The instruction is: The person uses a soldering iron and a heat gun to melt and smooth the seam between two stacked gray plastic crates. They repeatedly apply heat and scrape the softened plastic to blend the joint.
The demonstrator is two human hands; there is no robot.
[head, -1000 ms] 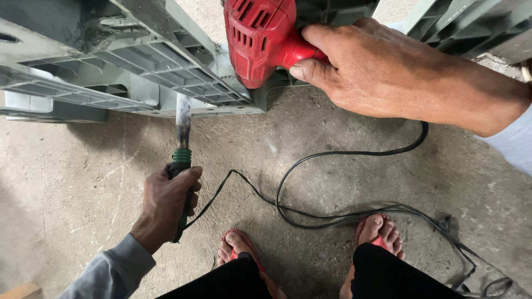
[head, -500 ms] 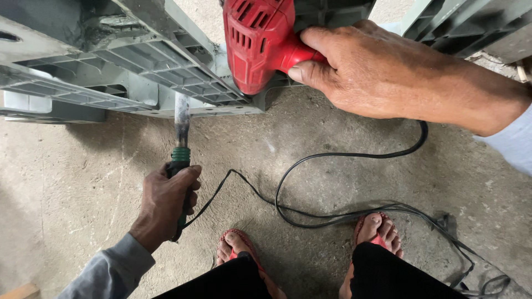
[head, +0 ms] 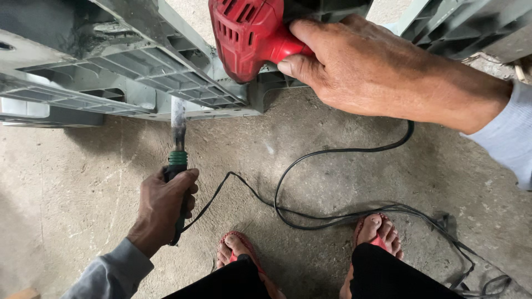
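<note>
1. Red plastic fills the top of our view: a red power tool [head: 249, 33] pressed against the grey plastic pallet [head: 138, 66], our right hand [head: 354, 66] clamped around its handle.
2. We grip a green-handled flat-bladed tool [head: 178, 160] in our left hand [head: 163, 205], fingers closed tight, its blade tip touching the pallet's lower edge.
3. We see a black cord [head: 332, 160] looping across the concrete floor [head: 66, 182] near our sandalled feet [head: 377, 235].
</note>
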